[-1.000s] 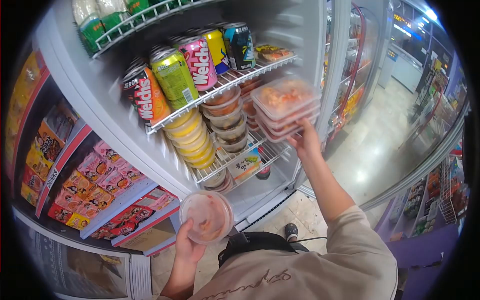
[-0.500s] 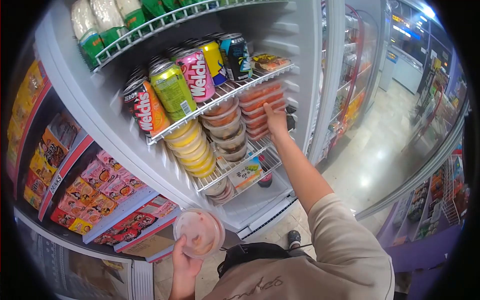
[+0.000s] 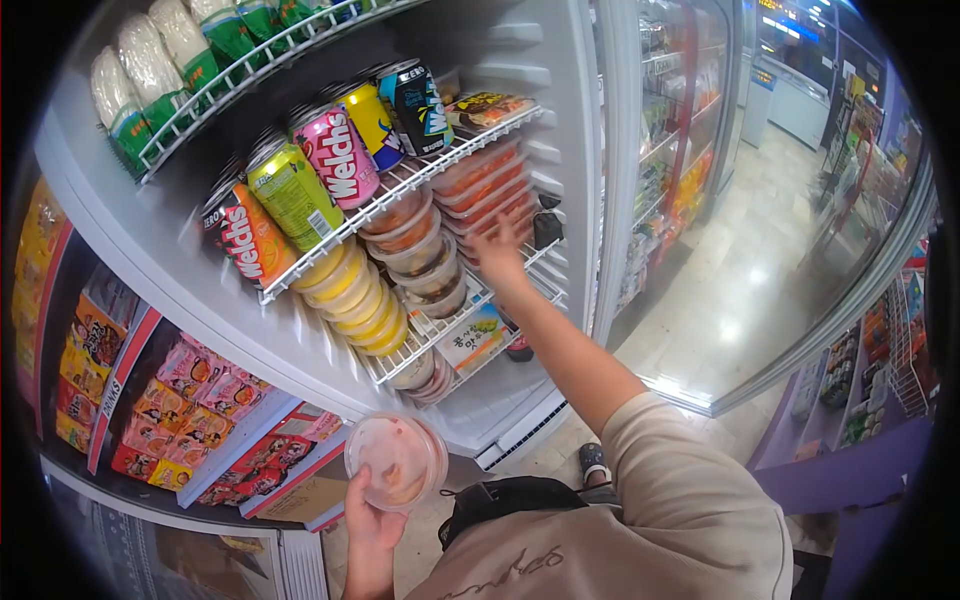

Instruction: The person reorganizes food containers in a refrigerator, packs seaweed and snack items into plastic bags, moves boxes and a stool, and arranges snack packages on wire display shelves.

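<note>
My left hand grips a round clear tub with reddish-orange food inside, in front of the fridge. Inside the fridge, my right hand has its fingers spread against the front of a stack of rectangular clear containers with red food. Left of that stack are round tubs with dark food and a stack of yellow-filled tubs. A row of drink cans stands on the wire shelf above.
Packets of noodles fill shelves at the left. The open glass door stands at the right. Green-and-white packages lie on the top shelf, and a flat box below the tubs.
The rectangular containers my right hand held now sit stacked on the fridge shelf, and its fingers have spread. The view has shifted. My left hand still holds the round tub.
</note>
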Tool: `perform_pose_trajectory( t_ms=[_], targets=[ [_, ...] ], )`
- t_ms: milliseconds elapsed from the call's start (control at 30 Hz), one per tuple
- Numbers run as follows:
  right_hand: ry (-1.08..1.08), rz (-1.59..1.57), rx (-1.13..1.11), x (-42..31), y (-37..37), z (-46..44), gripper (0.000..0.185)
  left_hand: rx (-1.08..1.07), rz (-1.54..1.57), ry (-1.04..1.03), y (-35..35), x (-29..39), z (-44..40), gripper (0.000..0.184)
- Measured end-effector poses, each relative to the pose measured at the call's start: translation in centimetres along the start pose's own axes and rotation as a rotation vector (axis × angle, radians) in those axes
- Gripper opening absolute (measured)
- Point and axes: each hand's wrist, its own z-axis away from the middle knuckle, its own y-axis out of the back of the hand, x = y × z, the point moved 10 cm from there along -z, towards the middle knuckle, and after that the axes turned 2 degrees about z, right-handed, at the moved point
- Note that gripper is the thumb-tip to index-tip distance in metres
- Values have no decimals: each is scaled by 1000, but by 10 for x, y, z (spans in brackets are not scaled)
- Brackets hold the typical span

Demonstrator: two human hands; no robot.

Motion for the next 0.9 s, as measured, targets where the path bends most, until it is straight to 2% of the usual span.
perform_pose_trajectory(
  t_ms=[33,67,200,233,267,300,333,400,467,500,567,600,633,700,733,767,833,900],
  targets=[
    [142,269,-19,-15,-7,5,80,-12,46,21,0,-3,-1,66],
    [41,178,-49,-5,-13,8,85,-22,92,42,-1,-6,-1,63],
    [98,366,22,-10,-1,16,83,-31,90,37,-7,-10,-5,63],
    [34,167,-82,-3,3,25,81,-33,84,34,-9,-11,-6,63],
    [17,113,-171,1,10,44,75,-31,80,31,-9,-12,-7,62],
    [-4,59,-259,0,19,65,68,-19,86,32,-7,-14,-10,62],
    [27,151,-337,-10,32,96,58,-22,78,21,-6,-16,-16,61],
    [-402,38,-740,41,30,165,48,-14,101,57,4,-30,-32,59],
    [-581,18,-1142,39,35,242,55,-8,68,119,19,-58,-62,60],
    [-633,10,-1231,39,38,265,63,-18,3,130,20,-71,-81,62],
    [-743,-103,-1106,64,44,271,91,52,-94,183,14,-97,-111,58],
    [-847,-88,-916,90,54,262,93,35,-128,180,12,-111,-129,57],
    [-848,-84,-926,104,55,260,93,12,-167,177,7,-122,-144,56],
    [-854,-117,-722,128,75,238,86,-23,-282,155,-16,-134,-159,60],
    [-891,-145,-631,135,86,232,75,-55,-399,144,-26,-139,-164,63],
    [-918,-208,-612,142,94,226,72,-41,-397,147,-27,-145,-171,63],
    [-933,-322,-539,152,110,215,63,-229,-570,201,-49,-159,-178,70],
    [-971,-337,-504,161,124,200,62,-189,-622,288,-50,-166,-176,75]
  ],
)
